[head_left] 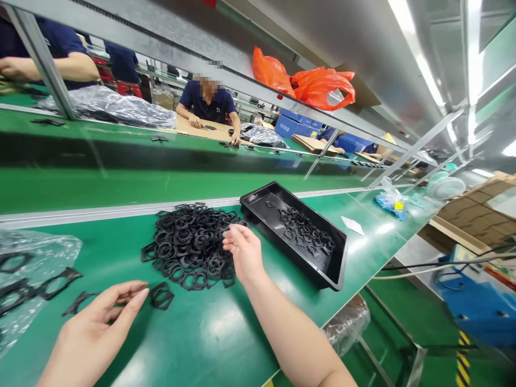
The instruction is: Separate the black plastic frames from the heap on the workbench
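Note:
My left hand [102,322] is at the lower left, thumb and forefinger pinched at the edge of a black plastic ring-shaped part [162,296], just above the green tabletop. A large heap of similar black ring parts [189,247] lies beyond it. At the heap's right side is my right hand [245,255], its fingers drawn together; whatever they may hold is hidden. Right of that hand, a black tray [298,263] stands at an angle, with many small thin black pieces [302,228] spread inside.
Bubble wrap [48,252] with several larger black frames [60,282] lies at the left. A white card [352,226] is beside the tray. Beyond a metal rail runs a green conveyor [121,185], where a co-worker [209,102] sits. Orange bags [322,88] rest on the shelf above.

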Action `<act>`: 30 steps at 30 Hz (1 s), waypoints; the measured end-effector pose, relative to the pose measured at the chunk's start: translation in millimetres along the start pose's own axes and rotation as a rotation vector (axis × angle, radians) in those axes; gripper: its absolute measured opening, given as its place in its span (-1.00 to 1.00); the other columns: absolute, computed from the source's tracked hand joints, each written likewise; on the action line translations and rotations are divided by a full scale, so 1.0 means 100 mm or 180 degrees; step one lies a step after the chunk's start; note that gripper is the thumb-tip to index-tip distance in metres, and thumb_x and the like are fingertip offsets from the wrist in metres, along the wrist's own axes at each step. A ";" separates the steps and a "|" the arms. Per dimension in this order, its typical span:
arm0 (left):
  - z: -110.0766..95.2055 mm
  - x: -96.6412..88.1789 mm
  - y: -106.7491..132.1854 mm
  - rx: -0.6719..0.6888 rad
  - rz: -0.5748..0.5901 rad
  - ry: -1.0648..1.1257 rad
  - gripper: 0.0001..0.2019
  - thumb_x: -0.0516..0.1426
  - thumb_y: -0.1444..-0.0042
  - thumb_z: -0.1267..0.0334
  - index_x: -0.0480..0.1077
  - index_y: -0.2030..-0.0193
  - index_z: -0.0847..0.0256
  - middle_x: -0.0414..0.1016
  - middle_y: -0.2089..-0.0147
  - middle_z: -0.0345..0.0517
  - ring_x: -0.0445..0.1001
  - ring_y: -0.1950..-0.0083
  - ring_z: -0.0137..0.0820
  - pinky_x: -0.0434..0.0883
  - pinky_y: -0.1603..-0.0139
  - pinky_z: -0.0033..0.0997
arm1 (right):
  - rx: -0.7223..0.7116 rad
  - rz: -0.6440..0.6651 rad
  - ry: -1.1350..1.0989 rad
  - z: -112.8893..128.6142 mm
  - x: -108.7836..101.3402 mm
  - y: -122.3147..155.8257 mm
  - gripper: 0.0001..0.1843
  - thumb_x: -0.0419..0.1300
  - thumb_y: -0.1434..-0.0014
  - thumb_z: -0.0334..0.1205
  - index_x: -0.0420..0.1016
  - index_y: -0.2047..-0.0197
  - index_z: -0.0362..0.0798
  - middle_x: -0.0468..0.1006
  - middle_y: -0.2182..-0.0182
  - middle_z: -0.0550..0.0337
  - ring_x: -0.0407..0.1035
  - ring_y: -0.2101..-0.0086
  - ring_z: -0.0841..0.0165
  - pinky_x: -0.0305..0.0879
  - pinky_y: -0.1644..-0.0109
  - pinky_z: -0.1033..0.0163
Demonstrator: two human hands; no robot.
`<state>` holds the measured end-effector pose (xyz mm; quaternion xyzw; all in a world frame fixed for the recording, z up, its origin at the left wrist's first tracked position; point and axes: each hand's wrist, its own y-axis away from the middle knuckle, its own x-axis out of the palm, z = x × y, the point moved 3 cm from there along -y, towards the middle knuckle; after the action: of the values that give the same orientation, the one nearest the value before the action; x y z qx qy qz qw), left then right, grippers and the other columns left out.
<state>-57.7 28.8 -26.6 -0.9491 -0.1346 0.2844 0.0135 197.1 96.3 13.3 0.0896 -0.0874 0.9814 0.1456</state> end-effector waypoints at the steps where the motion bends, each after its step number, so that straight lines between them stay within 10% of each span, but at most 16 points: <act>1: -0.04 -0.01 0.00 -0.0052 0.0041 -0.0002 -0.63 0.11 0.15 -0.13 0.47 0.32 0.07 0.60 0.35 -0.18 0.58 0.38 -0.23 0.54 0.38 -0.34 | 0.0010 0.0160 0.0080 -0.03 0.02 0.02 -0.71 0.25 -0.01 -0.06 0.49 0.33 -0.15 0.55 0.52 0.10 0.38 0.57 0.40 0.34 0.48 0.28; 10: -0.16 -0.34 -0.22 0.0683 0.0621 -0.0743 -0.75 0.00 -0.11 0.23 0.43 0.18 0.23 0.51 0.13 0.01 0.49 0.13 -0.24 0.45 0.08 -0.24 | -0.0478 0.1428 0.0803 -0.07 0.21 0.29 -0.93 0.25 -0.05 -0.27 0.55 0.36 -0.06 0.52 0.48 0.19 0.35 0.46 0.39 0.29 0.31 0.28; 17: -0.04 -0.59 -0.30 0.1215 0.1170 -0.1997 -0.54 0.11 0.00 0.44 0.32 -0.10 0.22 0.30 -0.17 0.09 0.29 -0.17 -0.16 0.26 -0.18 -0.18 | -0.2251 0.2436 0.2986 -0.27 0.59 0.83 -0.71 0.06 -0.24 -0.25 0.41 -0.01 -0.08 0.49 0.11 -0.05 0.38 0.15 0.22 0.37 0.13 0.16; 30: -0.10 -0.50 -0.14 0.1166 0.1050 -0.2334 -0.77 0.12 -0.09 0.23 0.40 0.11 0.23 0.46 0.18 0.04 0.44 0.10 -0.15 0.38 0.13 -0.26 | -0.2002 0.2715 0.2820 -0.27 0.58 0.83 -0.95 0.17 -0.17 -0.27 0.41 0.32 -0.05 0.48 0.33 0.08 0.34 0.27 0.28 0.30 0.19 0.20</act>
<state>-96.2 29.6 9.9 -0.7762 0.0754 0.6199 0.0873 113.5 38.6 -13.0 -0.4086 -0.3278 0.8250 -0.2121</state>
